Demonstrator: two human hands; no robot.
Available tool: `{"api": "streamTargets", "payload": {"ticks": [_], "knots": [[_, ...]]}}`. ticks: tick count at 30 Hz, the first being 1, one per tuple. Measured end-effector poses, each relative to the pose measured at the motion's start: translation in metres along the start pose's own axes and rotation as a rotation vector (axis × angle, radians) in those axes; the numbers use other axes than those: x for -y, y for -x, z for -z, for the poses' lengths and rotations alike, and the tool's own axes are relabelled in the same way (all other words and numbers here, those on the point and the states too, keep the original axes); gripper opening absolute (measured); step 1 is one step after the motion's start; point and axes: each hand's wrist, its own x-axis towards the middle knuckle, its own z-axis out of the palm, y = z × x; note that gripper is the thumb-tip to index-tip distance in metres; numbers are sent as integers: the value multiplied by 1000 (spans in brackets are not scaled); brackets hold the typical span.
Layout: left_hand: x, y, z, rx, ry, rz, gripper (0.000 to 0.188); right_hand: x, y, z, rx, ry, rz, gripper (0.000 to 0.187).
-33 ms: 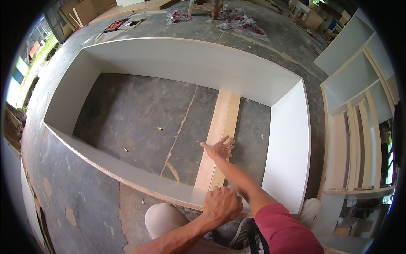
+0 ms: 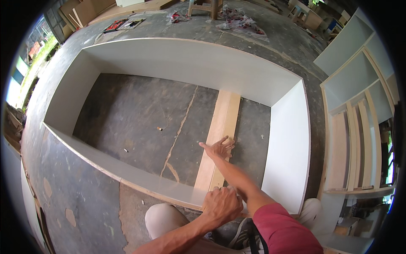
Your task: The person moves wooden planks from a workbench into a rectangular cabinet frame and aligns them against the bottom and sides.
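Observation:
A long rectangular cabinet frame of white and grey panels lies on the floor in front of me. Two pale wooden boards run side by side across its inside, from the far panel to the near one. My right hand rests on these boards with its fingers spread and thumb out to the left. Closer to me, my left hand is closed over the edge of the near panel, beside the near ends of the boards. Its fingertips are hidden behind the knuckles.
At the right stands another cabinet with wooden slats. Beyond the frame are a stool, crumpled clear plastic and a red tool tray. My knee is close to the near panel. A small scrap lies inside the frame.

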Motion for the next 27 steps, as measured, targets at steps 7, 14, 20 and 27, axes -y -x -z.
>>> {"api": "streamTargets", "payload": {"ticks": [7, 14, 20, 27], "knots": [[3, 1, 2, 15, -9, 4, 33, 2, -4, 8, 11, 69, -15, 137], [1, -2, 7, 44, -22, 9, 33, 5, 0, 18, -10, 39, -36, 132], [0, -2, 8, 28, -4, 13, 35, 2, -1, 18, -56, 48, -35, 136], [-3, -3, 6, 6, 9, 23, 36, -7, -10, 18, -63, 12, -60, 145]]}}
